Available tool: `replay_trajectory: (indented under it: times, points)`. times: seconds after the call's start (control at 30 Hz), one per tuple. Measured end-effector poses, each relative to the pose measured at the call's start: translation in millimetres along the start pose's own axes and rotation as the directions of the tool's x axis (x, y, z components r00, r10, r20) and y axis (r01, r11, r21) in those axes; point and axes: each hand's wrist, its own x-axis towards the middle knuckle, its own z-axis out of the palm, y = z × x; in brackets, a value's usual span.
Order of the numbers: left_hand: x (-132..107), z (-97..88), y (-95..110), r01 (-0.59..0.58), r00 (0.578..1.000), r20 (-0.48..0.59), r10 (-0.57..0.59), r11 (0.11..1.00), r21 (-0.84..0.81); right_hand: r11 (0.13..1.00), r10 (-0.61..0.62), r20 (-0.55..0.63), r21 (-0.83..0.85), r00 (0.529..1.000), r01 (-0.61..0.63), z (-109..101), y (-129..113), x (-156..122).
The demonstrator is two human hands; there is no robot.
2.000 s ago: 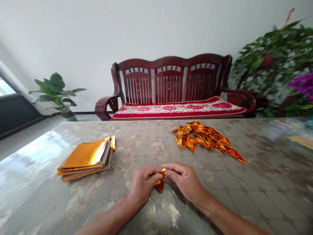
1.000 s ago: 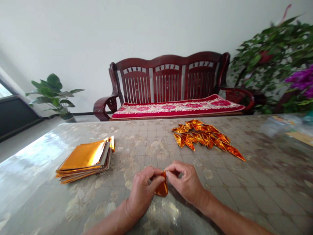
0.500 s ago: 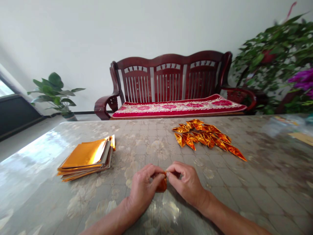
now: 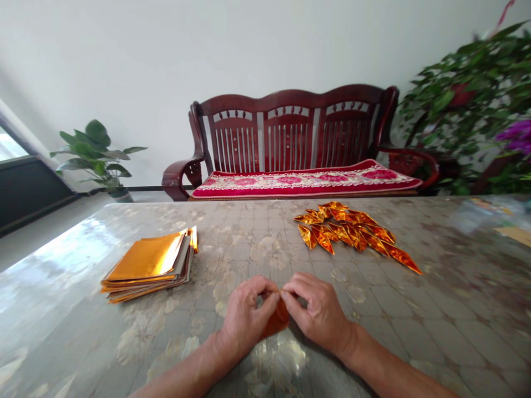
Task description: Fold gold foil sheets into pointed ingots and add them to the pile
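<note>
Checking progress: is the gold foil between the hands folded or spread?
Folded: the gold foil tapers, pinched between left hand and right hand.

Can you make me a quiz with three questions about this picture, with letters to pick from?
1. Where is the stack of gold foil sheets?
A: left of the left hand
B: on the bench
C: under the plant

2. What colour is the bench cushion?
A: blue
B: red
C: green

3. What is happening to the folded gold foil piece?
A: it lies alone on the table
B: it sits on the bench
C: it is pinched between the left hand and right hand

Answers:
1. A, the stack lies left of the hands.
2. B, the cushion shows red with a pale pattern.
3. C, fingers of both hands meet at its top.
</note>
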Motion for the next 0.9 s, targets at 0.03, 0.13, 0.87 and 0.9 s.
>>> replay_trajectory:
  times: [0.03, 0.13, 0.87, 0.9]
  points:
    - [0.1, 0.2, 0.0, -0.003, 1.0, -0.002, 0.003, 1.0, -0.007, 1.0, -0.012, 0.0, -0.022, 1.0, 0.012, 0.6, 0.3, 0.1]
    - [0.0, 1.3, -1.4, -0.015, 1.0, -0.016, 0.015, 1.0, -0.025, 0.997, -0.045, -0.004, -0.059, 0.999, 0.045, 1.4, 0.8, 0.5]
    - [2.9, -0.3, 2.0, 0.147, 0.989, 0.06, -0.136, 0.951, -0.272, 0.365, 0.413, 0.415, 0.74, 0.811, -0.564, 5.1, 4.4, 7.3]
    - [2.8, -0.2, 2.5, 0.152, 0.988, 0.056, -0.142, 0.95, -0.273, 0.369, 0.413, 0.41, 0.741, 0.813, -0.561, 5.5, 4.1, 7.1]
